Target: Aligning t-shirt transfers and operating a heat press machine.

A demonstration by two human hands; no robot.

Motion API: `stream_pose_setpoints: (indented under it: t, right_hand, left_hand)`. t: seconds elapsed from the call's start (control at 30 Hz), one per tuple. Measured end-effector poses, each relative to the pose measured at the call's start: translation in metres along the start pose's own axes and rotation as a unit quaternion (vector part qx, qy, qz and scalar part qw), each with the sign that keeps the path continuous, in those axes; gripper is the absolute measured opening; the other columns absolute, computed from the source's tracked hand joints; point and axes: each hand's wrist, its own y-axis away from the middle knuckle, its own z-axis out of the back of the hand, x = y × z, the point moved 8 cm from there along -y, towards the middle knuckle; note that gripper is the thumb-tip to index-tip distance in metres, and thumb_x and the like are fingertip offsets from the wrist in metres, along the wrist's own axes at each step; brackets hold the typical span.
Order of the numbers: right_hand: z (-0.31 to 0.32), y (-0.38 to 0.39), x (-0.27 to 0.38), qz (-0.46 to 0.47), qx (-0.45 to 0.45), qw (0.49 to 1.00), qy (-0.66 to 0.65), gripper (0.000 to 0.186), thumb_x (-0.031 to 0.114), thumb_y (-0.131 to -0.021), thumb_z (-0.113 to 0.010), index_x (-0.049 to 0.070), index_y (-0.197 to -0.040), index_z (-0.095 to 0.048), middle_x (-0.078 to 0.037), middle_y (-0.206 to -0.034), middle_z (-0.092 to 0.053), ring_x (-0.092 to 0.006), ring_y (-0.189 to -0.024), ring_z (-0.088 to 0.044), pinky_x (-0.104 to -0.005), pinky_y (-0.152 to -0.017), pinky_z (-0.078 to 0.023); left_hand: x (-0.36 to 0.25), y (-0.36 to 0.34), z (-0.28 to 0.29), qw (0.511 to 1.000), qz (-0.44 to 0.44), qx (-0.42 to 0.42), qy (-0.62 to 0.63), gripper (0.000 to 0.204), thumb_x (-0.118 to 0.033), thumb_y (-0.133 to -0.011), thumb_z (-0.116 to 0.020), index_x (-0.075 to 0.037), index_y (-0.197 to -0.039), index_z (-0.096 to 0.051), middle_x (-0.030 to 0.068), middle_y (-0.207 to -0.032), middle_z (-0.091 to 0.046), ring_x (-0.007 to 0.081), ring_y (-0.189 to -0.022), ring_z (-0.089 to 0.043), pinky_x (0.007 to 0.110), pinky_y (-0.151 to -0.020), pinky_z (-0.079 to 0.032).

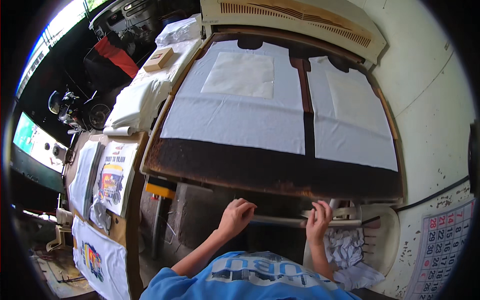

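My left hand (pixel 237 218) hovers just off the near edge of a dark flat press bed (pixel 225 167), its fingers curled together and nothing visible in them. My right hand (pixel 318 220) is raised beside a pale metal bar (pixel 280 220), fingers bent upward and apart; whether it touches the bar I cannot tell. On the bed lie two white shirts, a wider left one (pixel 230 122) and a right one (pixel 350 135), both spread flat with some creases. A white sheet (pixel 240 75) covers the upper part of the left shirt, and a fainter pale sheet (pixel 350 95) rests on the right one.
Left of the bed, a long table holds folded white cloth (pixel 140 102), a small box (pixel 158 59) and printed shirts (pixel 115 175). A white chair (pixel 385 235) with crumpled white cloth (pixel 345 247) stands at my right. A vented cream cover (pixel 300 20) rises behind the bed.
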Motion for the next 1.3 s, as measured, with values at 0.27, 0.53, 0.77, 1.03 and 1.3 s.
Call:
stream_pose_setpoints:
  t: [0.27,0.53,0.77,1.03,1.3]
  right_hand:
    - [0.022,0.009,-0.029,0.103,0.004,0.994,-0.045,0.009,0.009,-0.081,-0.051,0.002,-0.076,-0.054,-0.010,-0.071,-0.052,-0.0284,-0.067,-0.052,-0.0377,-0.061,-0.041]
    - [0.001,0.005,-0.045,0.104,0.003,0.994,0.036,0.017,0.015,-0.081,-0.051,0.007,-0.066,-0.051,-0.009,-0.067,-0.055,-0.0292,-0.060,-0.055,-0.0380,-0.051,-0.043]
    - [0.004,0.014,-0.052,0.106,-0.034,0.993,0.030,0.017,0.010,-0.081,-0.047,0.003,-0.067,-0.048,-0.014,-0.068,-0.053,-0.0334,-0.062,-0.053,-0.0404,-0.052,-0.041]
    - [-0.012,-0.014,-0.054,0.147,-0.038,0.987,0.043,0.022,0.010,-0.084,-0.043,-0.001,-0.065,-0.044,-0.016,-0.061,-0.047,-0.0346,-0.056,-0.050,-0.0415,-0.048,-0.037]
    - [-0.030,-0.067,-0.056,0.162,-0.070,0.983,0.050,0.024,0.013,-0.086,-0.041,0.000,-0.066,-0.044,-0.016,-0.063,-0.048,-0.0344,-0.058,-0.050,-0.0419,-0.049,-0.038]
  left_hand:
    - [-0.010,0.008,-0.020,0.989,-0.037,-0.070,-0.125,0.005,-0.005,-0.071,-0.057,-0.005,-0.075,-0.059,0.0070,-0.069,-0.055,0.0240,-0.068,-0.053,0.034,-0.065,-0.042]
    - [-0.006,0.007,-0.014,0.964,-0.014,-0.158,-0.214,0.003,-0.008,-0.072,-0.057,-0.008,-0.071,-0.059,0.0048,-0.060,-0.054,0.0209,-0.055,-0.054,0.031,-0.052,-0.044]
    - [-0.009,0.009,-0.017,0.963,-0.079,-0.169,-0.193,0.007,-0.007,-0.063,-0.058,-0.010,-0.066,-0.052,0.0042,-0.060,-0.049,0.0215,-0.057,-0.053,0.032,-0.051,-0.044]
    - [-0.002,-0.011,-0.017,0.954,-0.078,-0.185,-0.222,0.007,-0.009,-0.066,-0.057,-0.007,-0.066,-0.051,0.0055,-0.062,-0.049,0.0223,-0.058,-0.053,0.032,-0.054,-0.044]
    - [0.018,-0.066,-0.022,0.946,-0.115,-0.196,-0.231,0.008,-0.009,-0.066,-0.056,-0.006,-0.064,-0.049,0.0070,-0.062,-0.048,0.0234,-0.058,-0.052,0.032,-0.053,-0.043]
